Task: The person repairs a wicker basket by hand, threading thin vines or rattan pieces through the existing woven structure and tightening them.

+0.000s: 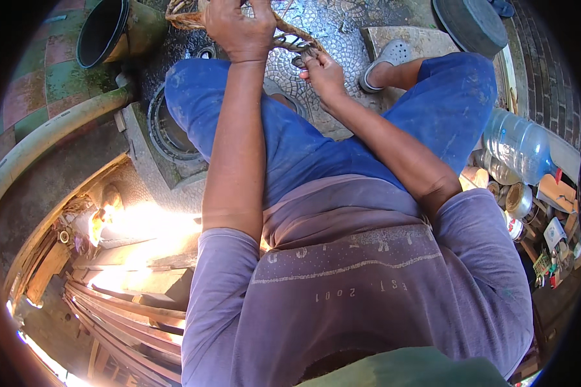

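Observation:
My left hand (pixel 242 32) is raised at the top centre, its fingers curled round a frayed brown rope (pixel 186 19) that runs out to both sides of it. The rope's lower part slants down to my right hand (pixel 324 80), where my thumb and fingers pinch a dark, looped piece (pixel 298 61) at the strand; whether it is rope or metal I cannot tell. Both hands are over a wet, pebble-patterned floor between my bent knees in blue trousers (pixel 452 109). The tips of my left fingers are cut off by the frame's top edge.
A black bucket (pixel 100 35) and a curved pipe (pixel 58 126) are at the left, with planks (pixel 122 309) below. A round dark basin (pixel 471 22) lies beyond my sandalled foot (pixel 384 64). A water jug (pixel 513 145) and cluttered containers line the right side.

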The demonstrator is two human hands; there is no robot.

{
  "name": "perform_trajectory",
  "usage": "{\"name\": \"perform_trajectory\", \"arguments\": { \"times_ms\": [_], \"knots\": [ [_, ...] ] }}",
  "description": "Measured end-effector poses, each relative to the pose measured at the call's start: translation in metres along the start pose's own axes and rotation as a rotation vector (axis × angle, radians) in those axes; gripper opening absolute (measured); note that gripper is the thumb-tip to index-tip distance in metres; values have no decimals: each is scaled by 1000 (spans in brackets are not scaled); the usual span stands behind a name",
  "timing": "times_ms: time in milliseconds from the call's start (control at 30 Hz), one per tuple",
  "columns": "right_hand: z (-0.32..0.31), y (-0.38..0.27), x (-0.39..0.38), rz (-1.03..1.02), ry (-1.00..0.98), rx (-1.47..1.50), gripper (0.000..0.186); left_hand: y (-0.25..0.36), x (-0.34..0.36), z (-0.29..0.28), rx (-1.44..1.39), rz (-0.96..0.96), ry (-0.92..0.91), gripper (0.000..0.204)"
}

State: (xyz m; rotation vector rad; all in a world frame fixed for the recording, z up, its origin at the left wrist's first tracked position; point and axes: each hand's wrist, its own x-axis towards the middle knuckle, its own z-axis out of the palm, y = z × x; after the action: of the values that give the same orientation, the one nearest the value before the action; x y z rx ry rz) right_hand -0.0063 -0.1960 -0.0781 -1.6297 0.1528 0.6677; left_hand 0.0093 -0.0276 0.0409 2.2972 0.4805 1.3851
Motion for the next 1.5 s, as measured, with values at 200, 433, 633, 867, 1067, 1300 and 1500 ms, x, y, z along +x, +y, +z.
{"name": "perform_trajectory", "arguments": {
  "times_ms": [200,433,633,867,1067,1300,1500],
  "knots": [
    [-11,-5,9,36,-68,-160,35,-9,0,-1,16,-28,-31,12],
    [-101,1,53,343,-155,-428,38,-25,8,2,-46,-80,-2,15],
    [-135,-18,90,-249,13,-807,31,-28,10,-4,-93,-224,-47,16],
    [-107,3,133,105,-429,-601,30,-18,7,-3,-57,-100,-25,12],
    [-77,-19,153,273,-840,-543,32,-12,6,-4,-34,-63,-9,12],
    [-51,-38,153,130,-893,-366,42,-21,6,-8,-59,-186,-25,13],
    [17,-71,154,316,-1099,303,27,-16,7,-2,-63,-78,-9,12]
  ]
}}
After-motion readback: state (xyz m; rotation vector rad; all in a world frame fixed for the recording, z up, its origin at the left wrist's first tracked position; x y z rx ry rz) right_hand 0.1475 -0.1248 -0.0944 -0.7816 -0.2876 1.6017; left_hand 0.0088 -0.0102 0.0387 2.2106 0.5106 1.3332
